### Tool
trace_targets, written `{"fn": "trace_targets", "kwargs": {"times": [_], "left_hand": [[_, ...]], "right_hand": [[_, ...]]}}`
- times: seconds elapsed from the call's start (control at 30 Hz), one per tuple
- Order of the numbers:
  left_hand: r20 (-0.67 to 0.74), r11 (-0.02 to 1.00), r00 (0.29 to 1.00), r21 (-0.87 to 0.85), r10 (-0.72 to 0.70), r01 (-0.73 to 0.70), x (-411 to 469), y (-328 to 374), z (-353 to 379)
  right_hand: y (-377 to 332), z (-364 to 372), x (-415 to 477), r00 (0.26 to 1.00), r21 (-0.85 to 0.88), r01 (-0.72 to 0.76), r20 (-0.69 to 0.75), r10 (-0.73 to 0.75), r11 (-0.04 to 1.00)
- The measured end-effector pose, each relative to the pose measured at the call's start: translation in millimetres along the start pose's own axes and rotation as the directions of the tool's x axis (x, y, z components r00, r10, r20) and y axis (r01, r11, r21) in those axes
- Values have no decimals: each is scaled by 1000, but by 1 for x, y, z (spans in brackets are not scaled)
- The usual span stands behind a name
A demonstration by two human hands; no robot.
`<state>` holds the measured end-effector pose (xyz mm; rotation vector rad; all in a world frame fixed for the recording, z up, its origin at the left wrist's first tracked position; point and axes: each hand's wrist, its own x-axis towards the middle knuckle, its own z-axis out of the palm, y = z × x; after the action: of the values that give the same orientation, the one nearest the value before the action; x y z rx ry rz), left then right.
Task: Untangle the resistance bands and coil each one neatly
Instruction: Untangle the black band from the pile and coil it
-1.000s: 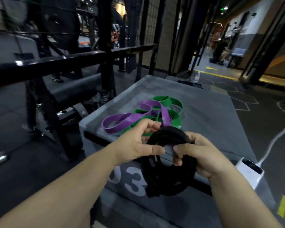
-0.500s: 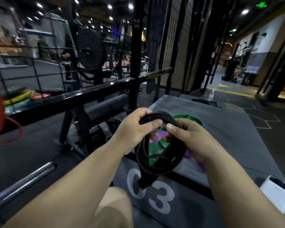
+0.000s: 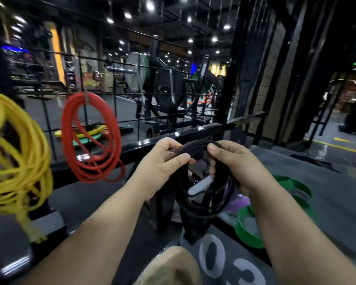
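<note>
Two coils, the red band [image 3: 90, 138] and yellow band [image 3: 14, 157], hung done. The left hand [image 3: 162, 159] and right hand [image 3: 238, 163] pinched the coiled black band [image 3: 201, 204] above the box [image 3: 337, 202]. The green band [image 3: 247, 229] and purple band [image 3: 237, 203] lay tangled.

The grey padded box [image 3: 337, 202] bears white numerals, 03. On it lie a bright green flat rubber band [image 3: 248, 233] and a pale purple flat rubber band [image 3: 237, 202]. Above its near-left corner is a black coiled rubber band [image 3: 194, 145]. Left of it hang a red coiled rubber band [image 3: 84, 167] and a yellow coiled rubber band [image 3: 29, 161].
</note>
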<state>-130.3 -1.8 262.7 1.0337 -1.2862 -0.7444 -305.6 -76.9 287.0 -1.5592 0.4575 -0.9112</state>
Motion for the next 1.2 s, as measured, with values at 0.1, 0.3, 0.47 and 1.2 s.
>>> {"fn": "trace_targets", "kwargs": {"times": [0.1, 0.3, 0.47, 1.2], "left_hand": [[-37, 1000, 999, -19, 11, -12, -8, 7, -12], [-137, 993, 990, 104, -40, 54, -22, 11, -32], [-381, 988, 914, 107, 141, -108, -29, 40, -49], [-692, 783, 591, 602, 414, 157, -19, 92, -110]], "right_hand": [[-1, 17, 10, 999, 10, 22, 32, -22, 1000], [-9, 54, 29, 987, -27, 52, 154, -47, 998], [-28, 72, 39, 925, 1, 48, 377, -44, 999], [-64, 182, 135, 963, -450, 256, 193, -187, 855]]}}
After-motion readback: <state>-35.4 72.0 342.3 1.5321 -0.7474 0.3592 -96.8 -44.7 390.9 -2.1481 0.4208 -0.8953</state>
